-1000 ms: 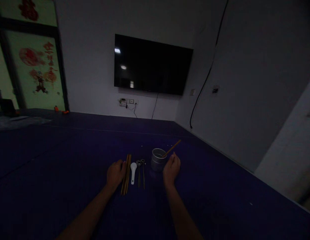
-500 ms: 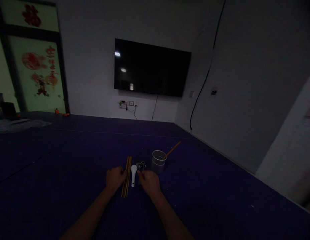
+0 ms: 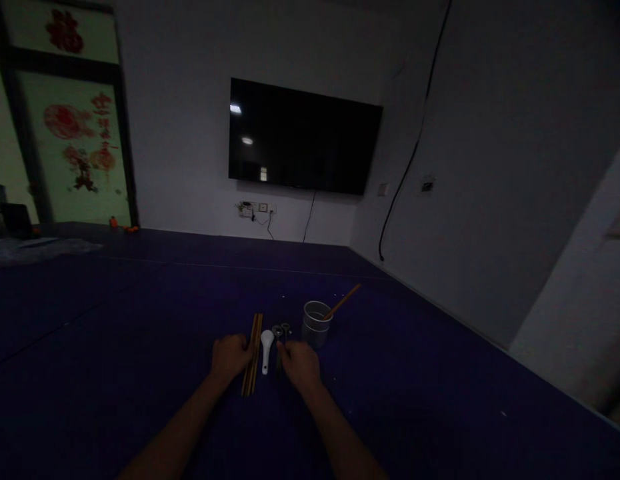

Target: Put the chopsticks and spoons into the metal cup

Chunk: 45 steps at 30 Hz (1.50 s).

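Observation:
Several wooden chopsticks [image 3: 256, 363] lie side by side on the dark blue floor covering. My left hand [image 3: 231, 355] is closed at their left side, thumb and curled fingers against them. Just right of the chopsticks rests a white spoon [image 3: 267, 341], bowl end away from me. Two metal utensils with rounded ends, apparently spoons [image 3: 277, 330], lie beside it. My right hand [image 3: 301, 363] is closed over their handles, its thumb tip on the left one; the fingers hide the rest. A grey metal cup [image 3: 316, 330] stands beyond this hand, with one wooden chopstick [image 3: 344, 300] leaning out to the right.
Dark blue covering [image 3: 140, 320] spreads to the walls, with small white specks on it. A television [image 3: 305, 137] hangs on the far wall above sockets and cables. A black cable [image 3: 407, 167] runs down the right wall. Clear plastic sheeting [image 3: 45, 250] lies far left.
The right thumb has shifted very slightly along the metal spoon. Otherwise both hands, the chopsticks, the white spoon and the cup stay nearly where they were.

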Each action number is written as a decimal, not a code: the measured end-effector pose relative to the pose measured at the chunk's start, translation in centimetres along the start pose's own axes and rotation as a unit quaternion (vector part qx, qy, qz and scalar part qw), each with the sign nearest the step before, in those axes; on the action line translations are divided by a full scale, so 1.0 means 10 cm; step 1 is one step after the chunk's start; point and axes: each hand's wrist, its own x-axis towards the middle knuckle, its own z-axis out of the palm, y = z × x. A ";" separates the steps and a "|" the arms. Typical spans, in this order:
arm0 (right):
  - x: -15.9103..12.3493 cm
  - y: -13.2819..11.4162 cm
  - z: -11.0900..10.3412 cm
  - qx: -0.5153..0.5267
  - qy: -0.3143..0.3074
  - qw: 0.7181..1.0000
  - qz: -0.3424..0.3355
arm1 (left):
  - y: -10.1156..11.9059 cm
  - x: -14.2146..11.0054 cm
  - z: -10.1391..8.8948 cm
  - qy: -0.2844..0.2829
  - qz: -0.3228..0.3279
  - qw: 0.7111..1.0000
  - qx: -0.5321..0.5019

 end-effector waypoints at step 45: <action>-0.01 -0.03 -0.05 0.021 0.010 1.000 0.006 | 0.01 -0.01 -0.04 -0.029 0.010 0.999 0.019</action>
